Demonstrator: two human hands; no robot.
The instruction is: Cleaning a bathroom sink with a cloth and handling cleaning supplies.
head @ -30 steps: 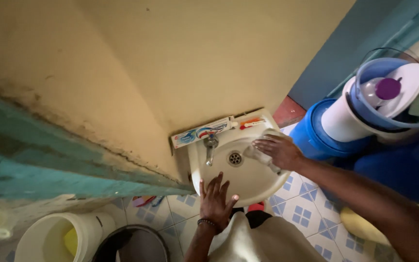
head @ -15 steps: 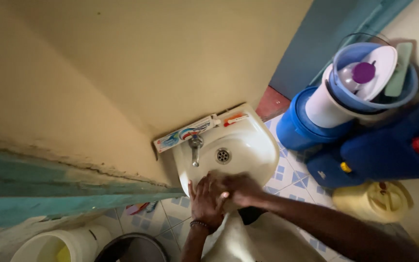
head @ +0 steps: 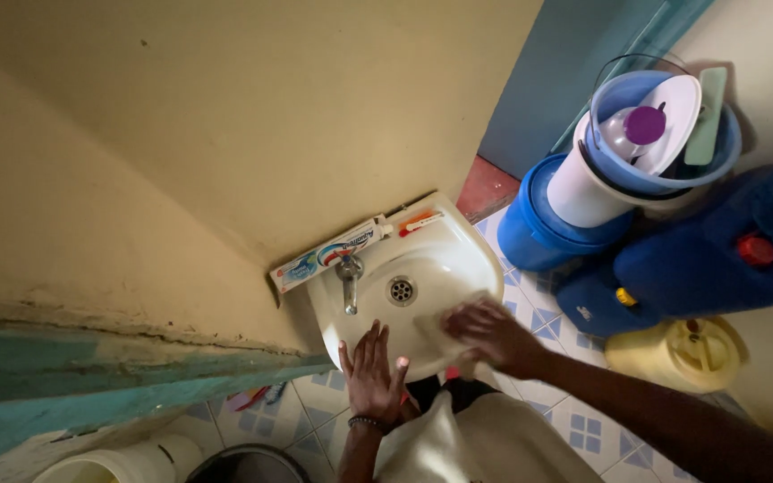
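A small white corner sink point(head: 462, 246) hangs on the yellow wall, with a metal tap point(head: 349, 279) and a drain point(head: 401, 289). My left hand point(head: 370, 371) lies flat on the sink's front rim, fingers apart and holding nothing. My right hand point(head: 494, 335) presses a pale cloth point(head: 436, 324) against the right front of the basin. A toothpaste tube point(head: 328, 255) lies along the back ledge beside a small orange and white item point(head: 420, 221).
To the right stand a blue bucket point(head: 530, 233), a blue basin with a white lid and purple knob point(head: 655, 125), a dark blue jerrycan point(head: 717, 259) and a yellow jerrycan point(head: 673, 353). A white bucket point(head: 127, 461) and a dark bucket point(head: 243, 465) sit at bottom left.
My right hand has carried the cloth from the sink's right rim to the front by my left hand, then back out to the right front. My left hand stayed on the front rim.
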